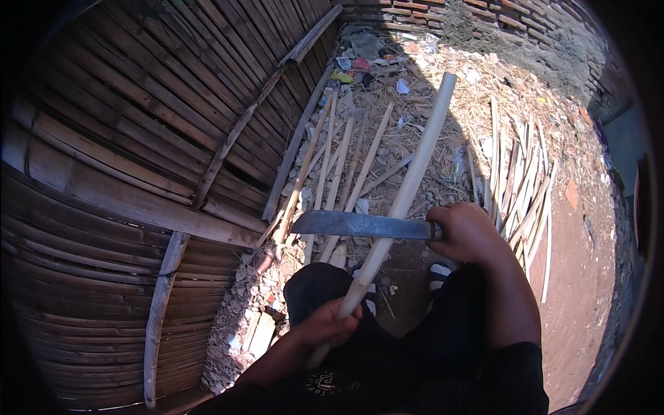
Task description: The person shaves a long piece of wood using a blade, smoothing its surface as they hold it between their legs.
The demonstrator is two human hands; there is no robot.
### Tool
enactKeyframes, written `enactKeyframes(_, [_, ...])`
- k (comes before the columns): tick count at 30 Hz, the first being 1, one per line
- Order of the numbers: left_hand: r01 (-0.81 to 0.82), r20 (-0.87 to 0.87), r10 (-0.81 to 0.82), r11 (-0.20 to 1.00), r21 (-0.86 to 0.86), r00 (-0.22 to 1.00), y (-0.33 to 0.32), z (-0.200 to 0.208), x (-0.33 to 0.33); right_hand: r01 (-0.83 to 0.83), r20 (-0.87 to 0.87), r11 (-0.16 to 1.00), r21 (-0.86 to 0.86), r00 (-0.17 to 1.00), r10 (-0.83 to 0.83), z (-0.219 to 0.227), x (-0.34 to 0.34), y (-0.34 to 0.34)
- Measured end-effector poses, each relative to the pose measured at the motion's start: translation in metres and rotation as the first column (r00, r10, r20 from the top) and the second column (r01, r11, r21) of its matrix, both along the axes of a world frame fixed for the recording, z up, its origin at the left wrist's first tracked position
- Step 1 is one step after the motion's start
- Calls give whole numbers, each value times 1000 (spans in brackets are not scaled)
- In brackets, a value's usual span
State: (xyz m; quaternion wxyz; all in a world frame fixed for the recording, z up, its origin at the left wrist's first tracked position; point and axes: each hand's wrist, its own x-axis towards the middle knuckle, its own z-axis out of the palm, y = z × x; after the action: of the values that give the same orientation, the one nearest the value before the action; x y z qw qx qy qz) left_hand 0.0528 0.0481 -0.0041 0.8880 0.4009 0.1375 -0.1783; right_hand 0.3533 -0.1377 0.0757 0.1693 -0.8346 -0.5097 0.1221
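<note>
A long pale bamboo strip [417,166] slants from my lap up and away to the right. My left hand [330,324] is wrapped round its lower part, near my left knee. In my right hand [462,232] is the handle of a machete, mostly hidden by the fingers. The machete's broad grey blade [353,225] points left and lies across the bamboo strip, over its near half. Whether the edge bites into the strip I cannot tell.
Several split bamboo strips [344,162] lie on rubble at the left, beside a bamboo slat wall [131,131]. A bundle of thin strips [529,183] lies at the right. Beyond are straw, litter and a brick wall [512,21]. My sandalled feet [438,273] stand below the blade.
</note>
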Motion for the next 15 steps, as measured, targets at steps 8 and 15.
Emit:
enactKeyframes(8, [-24, 123, 17, 998, 55, 992, -11, -7, 6, -150, 79, 988, 22, 986, 148, -10, -27, -7])
enactKeyframes(15, [-69, 113, 54, 990, 126, 992, -22, 2, 18, 167, 255, 986, 21, 952, -167, 16, -13, -10])
